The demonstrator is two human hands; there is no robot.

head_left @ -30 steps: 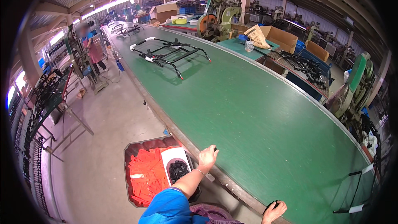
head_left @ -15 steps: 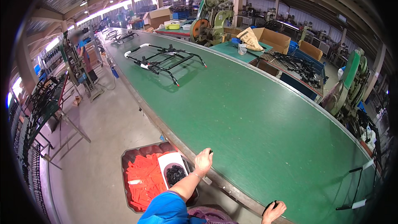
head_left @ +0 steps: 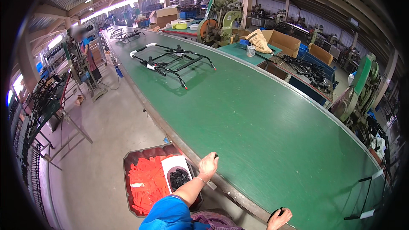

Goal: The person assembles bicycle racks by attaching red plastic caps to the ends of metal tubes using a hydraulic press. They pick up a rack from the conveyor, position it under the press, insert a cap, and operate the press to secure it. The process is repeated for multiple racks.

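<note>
My left hand [head_left: 208,164] is closed at the near edge of the green conveyor belt [head_left: 255,132], and a small black piece [head_left: 216,156] sticks out of its fingers. Farther right along the same edge, my right hand [head_left: 279,220] is curled over another small black piece [head_left: 277,211]. What these pieces are, I cannot make out. On the belt ahead lies a black tubular metal frame [head_left: 189,63] with white sleeves and red tips, apart from both hands. Part of another black frame [head_left: 365,196] with white sleeves shows at the far right.
Below the belt, left of my arm, a dark tub [head_left: 128,162] holds red strips [head_left: 149,183] and a white box [head_left: 170,162] of small black parts. Green presses [head_left: 219,19] and a bench with black rods [head_left: 302,68] line the far side. A person [head_left: 87,51] stands at left.
The view has shifted slightly. Both hands keep nearly the same place and grip at the belt's edge.
</note>
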